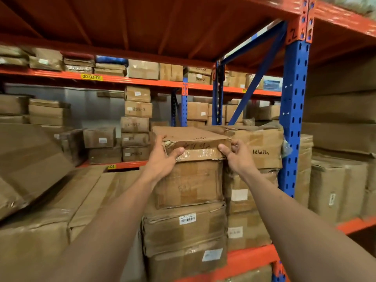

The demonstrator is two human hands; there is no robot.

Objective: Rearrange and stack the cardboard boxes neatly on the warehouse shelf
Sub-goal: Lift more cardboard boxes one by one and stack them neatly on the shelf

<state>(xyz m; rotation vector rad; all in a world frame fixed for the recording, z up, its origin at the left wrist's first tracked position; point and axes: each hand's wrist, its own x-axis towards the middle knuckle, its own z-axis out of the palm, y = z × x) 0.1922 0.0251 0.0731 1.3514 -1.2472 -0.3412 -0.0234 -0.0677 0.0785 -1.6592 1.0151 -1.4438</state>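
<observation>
A flat, worn cardboard box [195, 139] with handwritten numbers and tape on its front lies on top of a stack of boxes [187, 200] on the orange shelf [250, 259]. My left hand [162, 157] grips its torn front left corner, thumb on the front face. My right hand [236, 155] holds the front right corner, fingers curled at the edge. To the right of it stands another box [262, 147] with black handwriting, at about the same height.
A blue upright post [293, 119] stands right of the stack. Large flat cartons [50, 200] lean and lie at the left. More box stacks [136, 123] fill the rack behind. Tall cartons [335, 186] sit in the bay to the right.
</observation>
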